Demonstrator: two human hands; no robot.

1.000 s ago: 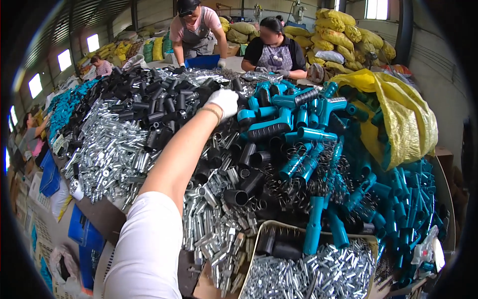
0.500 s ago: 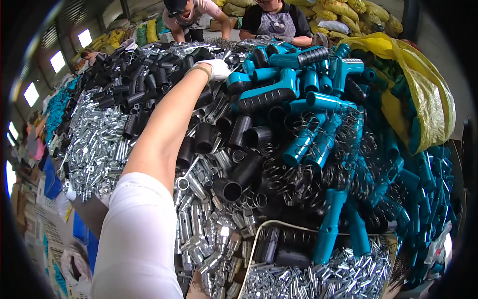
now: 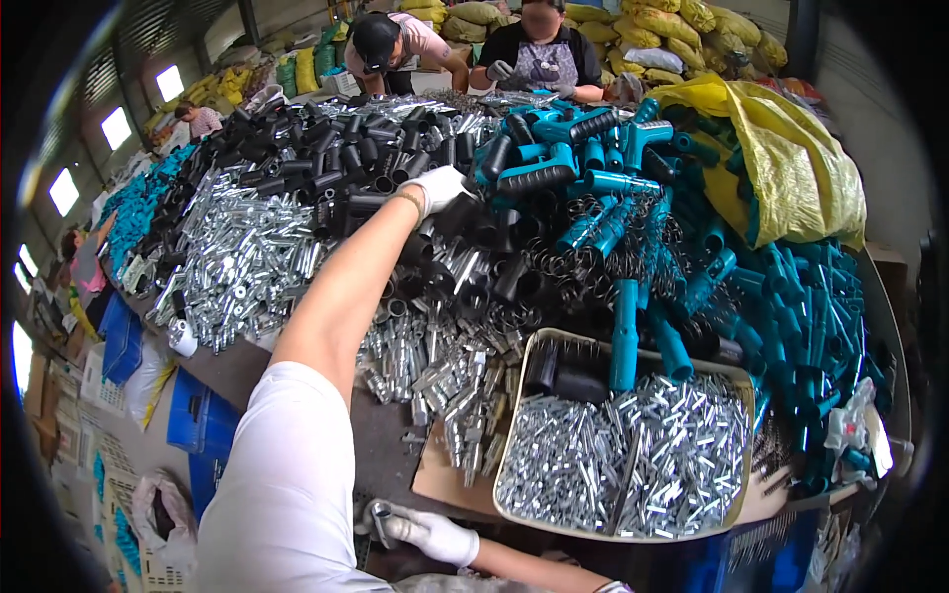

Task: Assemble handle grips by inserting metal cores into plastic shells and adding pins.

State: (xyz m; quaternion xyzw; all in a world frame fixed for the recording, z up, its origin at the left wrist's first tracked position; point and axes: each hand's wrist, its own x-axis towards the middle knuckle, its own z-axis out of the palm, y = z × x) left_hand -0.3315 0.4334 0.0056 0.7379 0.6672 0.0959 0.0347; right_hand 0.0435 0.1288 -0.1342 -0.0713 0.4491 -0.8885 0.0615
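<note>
A worker's white-gloved left hand (image 3: 435, 188) reaches far out across a crowded tabletop (image 3: 257, 371), now set down among the heap of short black plastic tubes (image 3: 336, 158); a second ago the same hand hovered higher up, against the pile of teal plastic handles with black ribbed sleeves (image 3: 554, 163), so the arm has drawn back a little toward the black pieces. Its fingers curl down onto the tubes, though whether the grip has closed on one cannot be told from here. To the left of the outstretched arm lies a broad drift of shiny zinc-plated metal sleeves (image 3: 237, 262), and more of the same bright fittings (image 3: 445, 385) are scattered beneath the forearm. At the lower edge, the white-gloved right hand (image 3: 430, 534) has come into sight, its grip clamped on a small silver metal fitting (image 3: 381, 516) held close to the body, apart from the piles. Just right of it sits a shallow beige tray (image 3: 514, 415) filled with small silver metal parts (image 3: 633, 455), with two black tubes and a teal handle resting at its far end. Farther right, long teal plastic pipes (image 3: 801, 306) spill toward a yellow woven sack (image 3: 791, 168). Across the tabletop, two other people (image 3: 539, 44) sort at the far side. The shift suggests the left hand is picking a black tube to join the fitting waiting in the right.
</note>
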